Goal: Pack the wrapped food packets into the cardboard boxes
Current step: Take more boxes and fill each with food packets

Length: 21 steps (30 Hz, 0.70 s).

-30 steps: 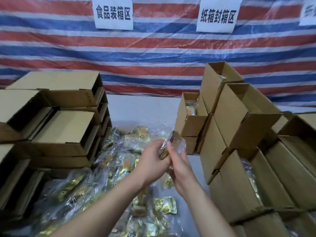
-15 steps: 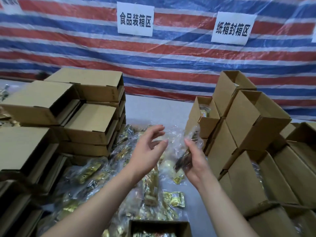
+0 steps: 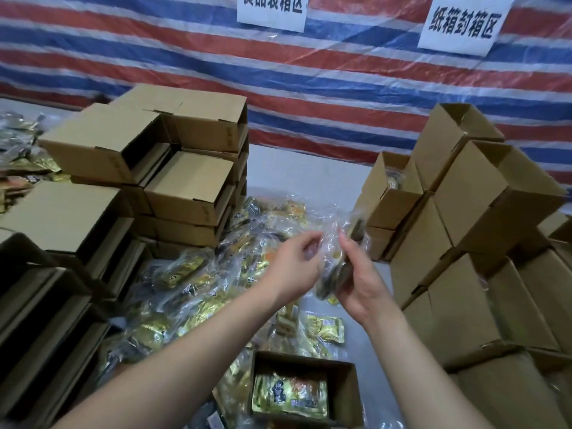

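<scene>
Right hand [image 3: 360,283]: curled around a clear plastic bag [image 3: 337,258] with dark food inside, held upright above the middle of the table [image 3: 297,168].
Left hand [image 3: 295,267]: raised just beside the right hand, fingertips pinched on the loose plastic at the bag's upper left.
Open box [image 3: 348,394]: set at the near edge of the table, below both forearms; a gold packet [image 3: 289,396] is laid flat inside it.
Loose packets [image 3: 192,289]: heaped in clear wrapping across the middle of the table, between the two stacks of boxes; one small yellow packet [image 3: 325,328] is seen apart, nearer the open box.
Left stack of boxes [image 3: 173,168]: flat, piled along the left side of the table.
Right stack of boxes [image 3: 483,212]: piled on the right side, several tilted with open tops.
Backdrop: a red, white and blue striped sheet [image 3: 309,88] bearing two white signs [image 3: 462,24].
</scene>
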Each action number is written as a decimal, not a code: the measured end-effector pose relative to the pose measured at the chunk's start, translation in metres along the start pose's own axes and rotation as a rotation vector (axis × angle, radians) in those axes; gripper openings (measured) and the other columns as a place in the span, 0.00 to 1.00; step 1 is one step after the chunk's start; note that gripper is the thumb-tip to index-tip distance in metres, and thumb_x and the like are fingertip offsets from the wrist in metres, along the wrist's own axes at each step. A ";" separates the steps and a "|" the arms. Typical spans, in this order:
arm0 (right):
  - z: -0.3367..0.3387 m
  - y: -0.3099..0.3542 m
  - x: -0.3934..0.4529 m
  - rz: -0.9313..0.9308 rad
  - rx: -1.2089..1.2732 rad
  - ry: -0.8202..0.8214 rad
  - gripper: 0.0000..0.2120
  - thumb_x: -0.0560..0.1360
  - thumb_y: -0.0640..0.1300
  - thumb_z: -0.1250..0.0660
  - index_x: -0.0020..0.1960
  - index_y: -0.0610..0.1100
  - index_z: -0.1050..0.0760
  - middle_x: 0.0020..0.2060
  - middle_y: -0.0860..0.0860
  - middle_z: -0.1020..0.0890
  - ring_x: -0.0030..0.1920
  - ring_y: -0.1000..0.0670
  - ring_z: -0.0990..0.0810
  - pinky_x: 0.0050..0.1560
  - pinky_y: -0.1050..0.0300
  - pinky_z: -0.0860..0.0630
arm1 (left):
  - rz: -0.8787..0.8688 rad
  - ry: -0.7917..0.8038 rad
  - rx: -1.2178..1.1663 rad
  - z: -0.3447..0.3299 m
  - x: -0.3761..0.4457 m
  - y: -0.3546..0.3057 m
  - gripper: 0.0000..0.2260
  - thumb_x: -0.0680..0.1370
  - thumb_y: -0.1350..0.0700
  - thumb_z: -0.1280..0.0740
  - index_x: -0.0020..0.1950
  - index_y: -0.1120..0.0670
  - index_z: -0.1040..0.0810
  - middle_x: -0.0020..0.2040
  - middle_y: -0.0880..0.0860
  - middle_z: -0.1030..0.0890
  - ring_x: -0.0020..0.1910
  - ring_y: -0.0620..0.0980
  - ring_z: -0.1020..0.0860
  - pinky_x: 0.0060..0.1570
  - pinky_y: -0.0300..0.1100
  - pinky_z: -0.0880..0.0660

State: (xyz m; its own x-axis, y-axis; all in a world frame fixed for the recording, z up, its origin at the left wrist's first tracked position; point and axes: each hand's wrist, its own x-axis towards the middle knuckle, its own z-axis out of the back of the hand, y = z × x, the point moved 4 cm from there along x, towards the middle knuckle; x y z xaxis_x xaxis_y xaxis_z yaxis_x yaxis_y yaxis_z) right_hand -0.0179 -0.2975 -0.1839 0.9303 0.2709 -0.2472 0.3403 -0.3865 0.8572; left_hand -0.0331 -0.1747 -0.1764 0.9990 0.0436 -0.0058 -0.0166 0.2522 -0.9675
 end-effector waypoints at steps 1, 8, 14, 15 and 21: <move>0.001 -0.001 -0.001 -0.001 -0.029 -0.007 0.18 0.71 0.49 0.29 0.57 0.41 0.17 0.52 0.39 0.17 0.51 0.42 0.17 0.47 0.50 0.19 | -0.038 -0.050 0.064 0.002 -0.002 -0.001 0.16 0.79 0.60 0.33 0.67 0.54 0.24 0.55 0.45 0.20 0.45 0.31 0.24 0.49 0.23 0.28; 0.027 -0.009 -0.018 0.031 -0.262 0.014 0.16 0.67 0.47 0.25 0.54 0.44 0.18 0.51 0.39 0.16 0.50 0.41 0.16 0.49 0.49 0.18 | -0.007 0.040 0.139 0.023 -0.031 0.035 0.23 0.77 0.49 0.28 0.70 0.50 0.27 0.63 0.43 0.24 0.59 0.38 0.24 0.61 0.36 0.26; 0.044 -0.043 -0.039 -0.012 -0.698 0.199 0.32 0.64 0.55 0.22 0.65 0.53 0.29 0.56 0.57 0.16 0.57 0.53 0.17 0.52 0.64 0.22 | 0.195 0.568 0.522 0.030 -0.077 0.127 0.19 0.80 0.41 0.35 0.69 0.44 0.26 0.64 0.41 0.24 0.61 0.40 0.25 0.63 0.40 0.27; 0.042 -0.052 -0.042 -0.015 -0.742 0.234 0.33 0.64 0.55 0.22 0.66 0.57 0.30 0.58 0.59 0.17 0.58 0.55 0.17 0.54 0.65 0.23 | 0.214 0.609 0.562 0.029 -0.081 0.136 0.17 0.81 0.41 0.37 0.68 0.43 0.25 0.64 0.42 0.23 0.61 0.42 0.24 0.63 0.42 0.27; 0.035 -0.085 -0.056 -0.039 -1.078 0.457 0.33 0.67 0.56 0.23 0.66 0.70 0.34 0.56 0.62 0.19 0.54 0.59 0.18 0.56 0.59 0.21 | 0.263 0.555 0.500 0.026 -0.084 0.153 0.13 0.83 0.43 0.40 0.57 0.45 0.18 0.43 0.36 0.20 0.44 0.42 0.22 0.42 0.35 0.28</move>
State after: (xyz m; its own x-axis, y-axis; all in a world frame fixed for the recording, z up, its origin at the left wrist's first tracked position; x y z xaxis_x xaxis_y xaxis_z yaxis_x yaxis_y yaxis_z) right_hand -0.0939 -0.3105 -0.2588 0.7115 0.6426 -0.2843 -0.1291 0.5172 0.8461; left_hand -0.1207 -0.1147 -0.3178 0.8316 -0.2934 -0.4715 -0.1401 0.7107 -0.6894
